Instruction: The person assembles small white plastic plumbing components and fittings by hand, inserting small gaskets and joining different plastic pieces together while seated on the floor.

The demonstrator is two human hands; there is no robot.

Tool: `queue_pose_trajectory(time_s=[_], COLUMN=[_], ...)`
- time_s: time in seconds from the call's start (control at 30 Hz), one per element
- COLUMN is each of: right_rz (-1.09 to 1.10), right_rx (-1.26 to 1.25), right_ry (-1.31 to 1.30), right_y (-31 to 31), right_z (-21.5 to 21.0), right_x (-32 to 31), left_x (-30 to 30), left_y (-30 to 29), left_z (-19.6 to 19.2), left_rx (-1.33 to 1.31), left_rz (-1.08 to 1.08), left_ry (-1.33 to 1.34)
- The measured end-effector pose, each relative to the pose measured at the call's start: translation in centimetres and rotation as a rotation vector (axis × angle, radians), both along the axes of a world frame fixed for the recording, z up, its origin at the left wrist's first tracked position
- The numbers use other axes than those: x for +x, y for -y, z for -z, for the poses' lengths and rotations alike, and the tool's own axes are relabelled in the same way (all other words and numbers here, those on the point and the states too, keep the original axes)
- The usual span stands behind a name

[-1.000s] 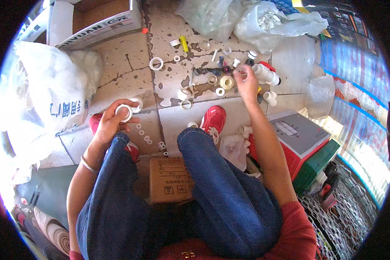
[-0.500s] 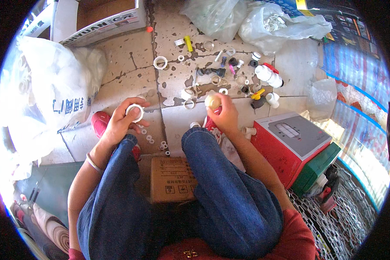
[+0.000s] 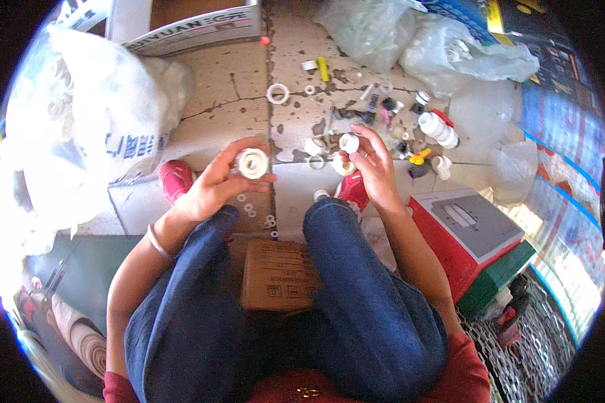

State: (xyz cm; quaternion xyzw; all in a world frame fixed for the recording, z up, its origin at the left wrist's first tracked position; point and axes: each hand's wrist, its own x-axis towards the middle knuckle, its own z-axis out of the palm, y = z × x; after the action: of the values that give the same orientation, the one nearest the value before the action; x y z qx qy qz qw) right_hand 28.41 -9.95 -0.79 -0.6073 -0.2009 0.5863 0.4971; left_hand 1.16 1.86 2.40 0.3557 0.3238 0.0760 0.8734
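My left hand has its fingers closed round a white ring-shaped plastic fitting, whose round opening faces up. Across from it, my right hand grips a small white plastic fitting near the fingertips. A cream-coloured round piece shows just below that fitting, beside my fingers; whether the hand holds it too, I cannot tell. Both hands are above the tiled floor, past my knees. Beyond them lie a white ring, a yellow tube-like piece and a white valve with a red handle.
A big white plastic bag stands at left, near an open carton. Clear bags lie at the far right. A red box sits right of my leg, with metal chains nearer. Between my feet is a brown carton.
The whole view has shifted, moving the scene rightward. My left hand has come closer to my right with its ring fitting. A small white fitting now shows in my right fingers, above the cream piece.
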Motion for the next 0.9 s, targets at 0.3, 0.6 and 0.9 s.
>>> queue_pose_trajectory(time_s=[0.3,0.6,0.9], right_rz=[-0.199,-0.497,-0.570], right_rx=[0.208,0.339,0.389], right_ry=[-0.145,0.421,0.569], right_y=[-2.7,-3.3,-4.3], right_z=[-6.1,-6.7,-4.5], right_x=[-4.4,-4.9,-6.9], left_x=[1.0,0.7,0.9], left_y=[-0.7,-0.2,0.6], left_z=[-2.4,-2.4,-0.8], left_rx=[-0.011,-0.049,0.096], left_rz=[0.027,0.043,0.117], left_ry=[0.085,0.103,-0.135])
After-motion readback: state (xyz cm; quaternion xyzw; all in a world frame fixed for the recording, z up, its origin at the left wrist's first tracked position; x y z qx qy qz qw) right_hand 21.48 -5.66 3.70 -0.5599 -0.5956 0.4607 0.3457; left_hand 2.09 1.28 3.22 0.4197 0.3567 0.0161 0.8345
